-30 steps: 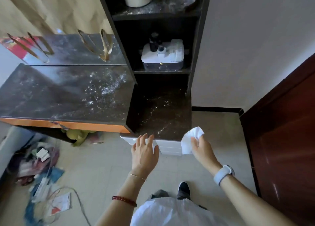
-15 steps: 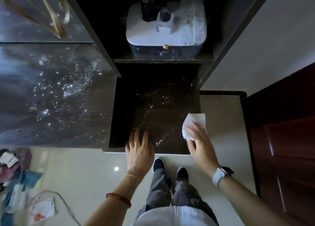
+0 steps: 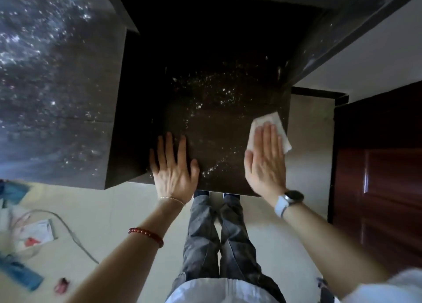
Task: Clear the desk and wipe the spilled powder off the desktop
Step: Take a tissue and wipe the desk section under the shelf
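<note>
Both hands flat: brace left hand [image 3: 173, 168], press right hand [image 3: 266, 161] on tissue [image 3: 271, 124], sweep powder [image 3: 212, 97] leftward across lower desktop [image 3: 223, 131].

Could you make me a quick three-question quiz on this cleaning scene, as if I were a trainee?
1. True or false: the right hand presses a white tissue flat on the dark lower surface.
2. Which hand wears a red bead bracelet? A) left B) right C) neither
3. Fill in: scattered powder lies between the two hands and also on the ___ desktop to the left.

Key
1. True; the fingers are straight, laid on the tissue.
2. A; the left hand rests flat by the front edge, and the right wrist carries a watch.
3. Higher.
</note>
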The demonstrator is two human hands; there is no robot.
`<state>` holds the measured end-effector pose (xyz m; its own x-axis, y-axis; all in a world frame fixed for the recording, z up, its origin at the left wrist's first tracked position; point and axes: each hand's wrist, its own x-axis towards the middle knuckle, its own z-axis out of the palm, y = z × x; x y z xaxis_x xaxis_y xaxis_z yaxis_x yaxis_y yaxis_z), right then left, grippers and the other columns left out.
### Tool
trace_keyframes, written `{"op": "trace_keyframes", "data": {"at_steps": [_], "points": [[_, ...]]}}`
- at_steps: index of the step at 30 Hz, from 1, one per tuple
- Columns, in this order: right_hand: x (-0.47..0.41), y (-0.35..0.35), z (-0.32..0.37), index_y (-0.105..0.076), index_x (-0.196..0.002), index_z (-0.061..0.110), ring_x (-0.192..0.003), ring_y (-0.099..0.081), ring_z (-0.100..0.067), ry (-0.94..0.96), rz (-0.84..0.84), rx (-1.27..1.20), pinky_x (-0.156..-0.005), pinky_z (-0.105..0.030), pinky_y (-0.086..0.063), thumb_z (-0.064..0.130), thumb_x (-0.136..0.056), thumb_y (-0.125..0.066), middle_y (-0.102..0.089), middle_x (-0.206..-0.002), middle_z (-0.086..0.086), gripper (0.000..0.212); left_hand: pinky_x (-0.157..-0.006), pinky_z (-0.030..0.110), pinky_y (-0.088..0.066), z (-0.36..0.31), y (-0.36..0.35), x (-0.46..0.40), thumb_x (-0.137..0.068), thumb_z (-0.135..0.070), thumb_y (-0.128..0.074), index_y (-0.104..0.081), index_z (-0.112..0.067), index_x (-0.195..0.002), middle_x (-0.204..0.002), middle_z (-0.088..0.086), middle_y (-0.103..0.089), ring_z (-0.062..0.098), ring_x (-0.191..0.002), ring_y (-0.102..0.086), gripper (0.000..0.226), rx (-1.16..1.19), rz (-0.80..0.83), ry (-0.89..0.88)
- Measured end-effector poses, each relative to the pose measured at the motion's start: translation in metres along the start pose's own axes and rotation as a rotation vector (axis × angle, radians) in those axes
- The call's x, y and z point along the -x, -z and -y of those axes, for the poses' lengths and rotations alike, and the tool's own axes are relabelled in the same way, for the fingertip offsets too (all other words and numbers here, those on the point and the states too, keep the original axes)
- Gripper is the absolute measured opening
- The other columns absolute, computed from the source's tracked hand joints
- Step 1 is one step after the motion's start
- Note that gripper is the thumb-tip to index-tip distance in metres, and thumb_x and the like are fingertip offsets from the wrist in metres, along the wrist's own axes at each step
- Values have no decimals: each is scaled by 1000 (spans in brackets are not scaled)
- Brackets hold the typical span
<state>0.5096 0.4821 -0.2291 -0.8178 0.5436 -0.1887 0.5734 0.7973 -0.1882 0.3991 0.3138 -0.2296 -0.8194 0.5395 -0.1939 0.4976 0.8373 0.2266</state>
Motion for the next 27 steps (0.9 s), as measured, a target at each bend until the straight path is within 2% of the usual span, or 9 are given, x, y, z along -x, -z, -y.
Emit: {"op": "trace_keyframes", "data": {"at_steps": [3, 9, 11, 14, 15, 19, 21, 24, 27], "points": [[-67, 7, 9, -14, -142, -3, -141, -9, -36, -132, -100, 2, -117, -44, -4, 31, -94, -19, -15, -150, -25, 60, -108, 46, -10, 1, -5, 0, -83, -40, -35, -33, -15, -136, -145, 20, -34, 30, -134, -19, 58, -33, -80, 1], [-4, 6, 2, -17, -144, 5, -141, -11, -29, 681, 168, 79, -115, -44, -13, 28, -93, -30, -20, -151, -18, 58, -108, 45, -15, 4, -6, -1, -84, -40, -36, -37, -16, -134, -142, 19, -39, 29, -134, -22, 56, -74, -133, -10], [-51, 13, -10, -10, -145, 6, -142, -3, -26, 534, 134, 91, -116, -41, -4, 32, -94, -21, -15, -152, -19, 58, -108, 45, -15, 3, -6, -1, -83, -40, -36, -38, -16, -134, -142, 18, -40, 30, -134, -23, 56, -88, -145, 2], [-124, 27, 15, -10, -144, 1, -142, -4, -33, 23, 0, -23, -116, -43, -1, 33, -92, -15, -10, -152, -22, 62, -109, 44, -13, 3, -6, -2, -83, -40, -37, -38, -16, -134, -141, 19, -40, 30, -133, -24, 57, -110, -155, -4], [-116, 22, 26, -11, -144, 1, -141, -5, -35, 20, 7, -34, -116, -44, -2, 32, -92, -16, -11, -152, -22, 61, -109, 44, -12, 3, -6, -1, -83, -41, -37, -38, -15, -134, -141, 19, -40, 31, -133, -24, 57, -112, -152, -5], [-49, 18, 1, -13, -145, 8, -142, -5, -29, 658, 193, 113, -115, -41, -4, 32, -93, -22, -11, -153, -13, 58, -108, 45, -13, 2, -5, -2, -83, -41, -38, -41, -14, -132, -140, 20, -42, 31, -133, -24, 56, -91, -154, -7], [-93, 24, -14, -13, -146, 10, -142, -4, -28, 501, 139, 101, -116, -39, 1, 33, -93, -20, -10, -154, -13, 58, -108, 44, -13, 3, -5, -2, -82, -40, -39, -42, -14, -131, -139, 20, -42, 31, -132, -24, 56, -97, -166, -7], [-150, 33, 11, -13, -145, 4, -142, -3, -35, -76, -31, -67, -114, -41, 5, 32, -92, -22, -10, -153, -19, 60, -108, 44, -13, 2, -5, -4, -82, -40, -39, -43, -14, -131, -139, 20, -43, 32, -132, -26, 56, -113, -169, -2], [-101, 15, 33, -15, -144, 3, -141, -5, -36, 249, 42, -14, -115, -44, 1, 33, -92, -23, -13, -153, -19, 60, -107, 45, -15, 1, -4, -4, -82, -41, -38, -42, -15, -130, -139, 20, -43, 31, -132, -26, 56, -104, -151, 10]]}}
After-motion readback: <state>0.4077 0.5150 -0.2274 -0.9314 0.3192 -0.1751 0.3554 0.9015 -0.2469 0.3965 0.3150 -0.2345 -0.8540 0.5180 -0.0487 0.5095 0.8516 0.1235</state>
